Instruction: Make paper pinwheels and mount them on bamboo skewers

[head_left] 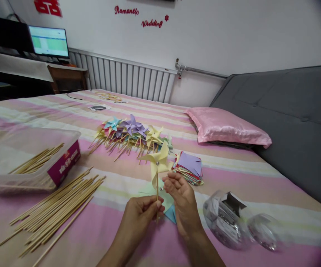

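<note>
My left hand (141, 214) pinches the wooden stick of a yellow paper pinwheel (158, 160), holding it upright over the striped bed. My right hand (181, 196) is beside the stick just below the pinwheel's head, fingers curled, with a small silver pin between the fingertips. A pile of finished pinwheels (131, 135) in several colours lies further back. A stack of cut coloured paper squares (189, 167) sits just right of the held pinwheel. Loose paper pieces (169, 208), pale green and blue, lie under my hands.
A bundle of wooden sticks (57, 209) lies loose at left, beside a clear plastic box (23, 159) holding more sticks. A clear plastic pin container (224, 215) and its lid (263, 231) rest at right. A pink pillow (227, 126) and grey headboard (294, 122) are beyond.
</note>
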Available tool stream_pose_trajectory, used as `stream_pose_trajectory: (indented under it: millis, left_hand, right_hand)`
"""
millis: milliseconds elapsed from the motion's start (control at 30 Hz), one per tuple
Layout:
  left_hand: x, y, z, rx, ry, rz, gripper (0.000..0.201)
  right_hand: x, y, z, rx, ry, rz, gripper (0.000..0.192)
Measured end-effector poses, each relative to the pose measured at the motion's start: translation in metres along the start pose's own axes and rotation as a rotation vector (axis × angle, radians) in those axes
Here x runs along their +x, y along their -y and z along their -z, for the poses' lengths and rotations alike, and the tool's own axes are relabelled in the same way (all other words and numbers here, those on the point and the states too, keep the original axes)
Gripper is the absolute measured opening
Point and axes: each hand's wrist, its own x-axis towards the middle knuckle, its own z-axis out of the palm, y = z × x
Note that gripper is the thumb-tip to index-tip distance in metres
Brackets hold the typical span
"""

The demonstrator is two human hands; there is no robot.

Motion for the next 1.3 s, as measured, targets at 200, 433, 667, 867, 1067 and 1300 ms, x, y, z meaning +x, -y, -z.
stream_pose_trajectory:
  millis: [200, 433, 667, 867, 1067, 1300]
  left_hand:
    - [-0.003, -0.004, 0.002, 0.097, -0.069, -0.068, 0.023]
    - [-0.002, 0.001, 0.001, 0.185, -0.065, -0.044, 0.024]
    - [-0.004, 0.0, 0.0, 0.232, -0.052, -0.038, 0.022]
    - [-0.004, 0.001, -0.001, 0.228, -0.05, -0.045, 0.023]
    - [-0.003, 0.001, 0.0, 0.207, -0.063, -0.061, 0.024]
    - [-0.002, -0.003, 0.007, 0.233, -0.157, -0.081, 0.025]
  right_hand:
    - [-0.004, 0.001, 0.001, -0.244, -0.038, 0.237, 0.026]
    - [-0.003, 0.008, 0.008, -0.287, -0.124, 0.324, 0.028]
    - [0.004, 0.004, 0.014, -0.393, -0.288, 0.32, 0.024]
    - [0.004, 0.002, 0.011, -0.392, -0.249, 0.327, 0.028]
    - [0.002, -0.005, 0.008, -0.351, -0.068, 0.161, 0.023]
    - [0.001, 0.004, 0.005, -0.251, -0.031, 0.24, 0.042]
